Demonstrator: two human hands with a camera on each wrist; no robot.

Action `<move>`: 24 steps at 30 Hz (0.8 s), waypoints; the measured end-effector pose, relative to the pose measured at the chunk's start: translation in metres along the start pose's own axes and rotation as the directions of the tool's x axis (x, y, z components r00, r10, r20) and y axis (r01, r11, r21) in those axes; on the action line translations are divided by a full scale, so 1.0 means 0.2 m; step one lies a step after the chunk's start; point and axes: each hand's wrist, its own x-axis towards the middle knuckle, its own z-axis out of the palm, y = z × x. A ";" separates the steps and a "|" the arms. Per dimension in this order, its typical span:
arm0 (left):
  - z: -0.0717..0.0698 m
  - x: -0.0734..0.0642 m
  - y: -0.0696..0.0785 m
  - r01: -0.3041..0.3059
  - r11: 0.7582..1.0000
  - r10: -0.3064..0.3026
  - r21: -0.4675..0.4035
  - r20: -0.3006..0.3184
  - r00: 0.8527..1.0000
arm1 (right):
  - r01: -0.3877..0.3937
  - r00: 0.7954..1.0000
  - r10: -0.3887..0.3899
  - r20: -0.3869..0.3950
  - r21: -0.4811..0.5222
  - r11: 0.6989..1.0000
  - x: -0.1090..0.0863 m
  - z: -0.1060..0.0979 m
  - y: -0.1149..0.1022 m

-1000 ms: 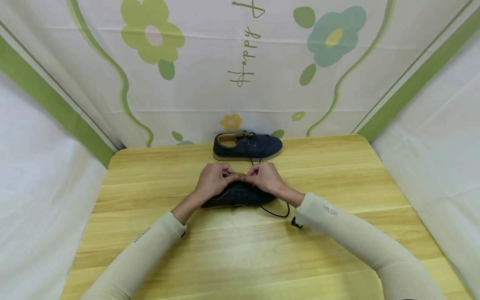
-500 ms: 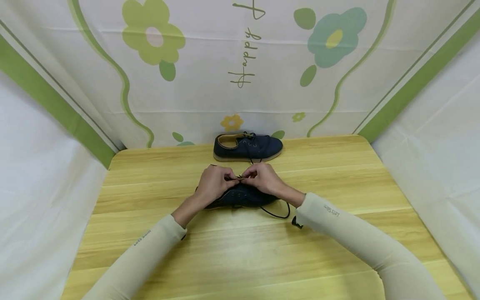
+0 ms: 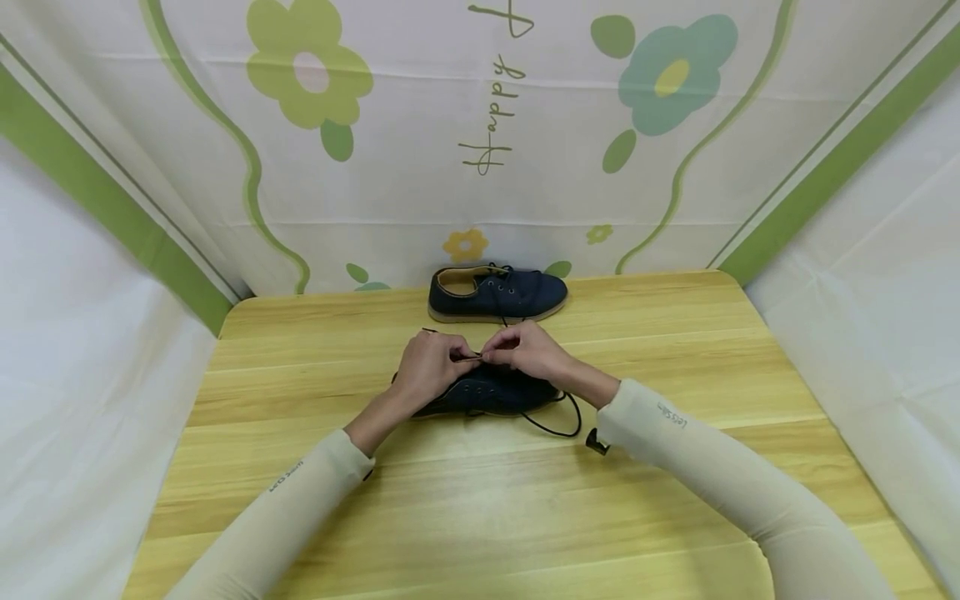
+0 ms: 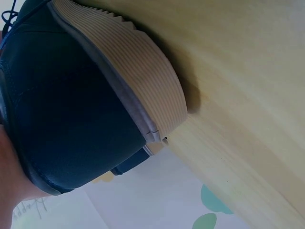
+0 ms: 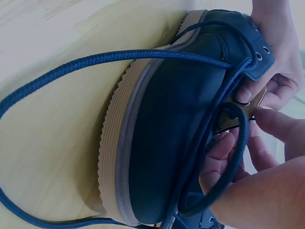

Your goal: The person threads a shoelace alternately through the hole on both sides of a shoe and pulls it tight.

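A navy lace-up shoe (image 3: 461,400) sits on the table, toe to the right. My left hand (image 3: 429,365) grips the shoe's eyelet flap; in the right wrist view its thumb presses the flap's brown inner side (image 5: 226,125) beside an eyelet. My right hand (image 3: 536,352) meets it there and appears to pinch the dark shoelace (image 5: 243,143) at the flap's edge; the exact pinch is partly hidden. Loose lace loops hang over the toe side onto the table. In the left wrist view the shoe's heel (image 4: 81,109) and ribbed tan sole stand out.
A matching navy shoe (image 3: 536,292), its lace in place, stands behind at the table's back edge. The wooden table (image 3: 480,508) ends at a white flower-print cloth (image 3: 390,167). White cloth also hangs at both sides.
Over the last second the flap's brown edge has been turned and drawn flatter between both hands. My right hand has shifted slightly at the end. Both shoes stay in place.
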 end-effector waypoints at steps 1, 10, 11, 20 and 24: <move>0.00 0.00 0.00 0.002 1.000 -0.002 -0.001 0.000 1.000 | -0.003 1.000 0.003 -0.003 0.004 1.000 0.00 0.00 0.00; 0.00 0.00 0.00 0.030 0.999 -0.029 -0.026 0.014 0.999 | -0.040 0.998 0.052 -0.036 0.279 0.960 0.01 -0.04 0.01; 0.00 0.00 0.00 0.032 0.999 -0.032 -0.029 0.014 0.999 | -0.041 0.998 0.057 -0.039 0.316 0.948 0.01 -0.05 0.01; -0.01 0.01 0.00 0.029 0.999 -0.028 -0.040 0.019 0.999 | -0.054 0.990 0.108 -0.086 0.482 0.875 0.00 -0.17 0.01; -0.01 0.00 0.01 0.031 0.999 -0.030 -0.039 0.018 0.999 | -0.079 0.986 0.143 -0.082 0.528 0.845 -0.02 -0.23 0.02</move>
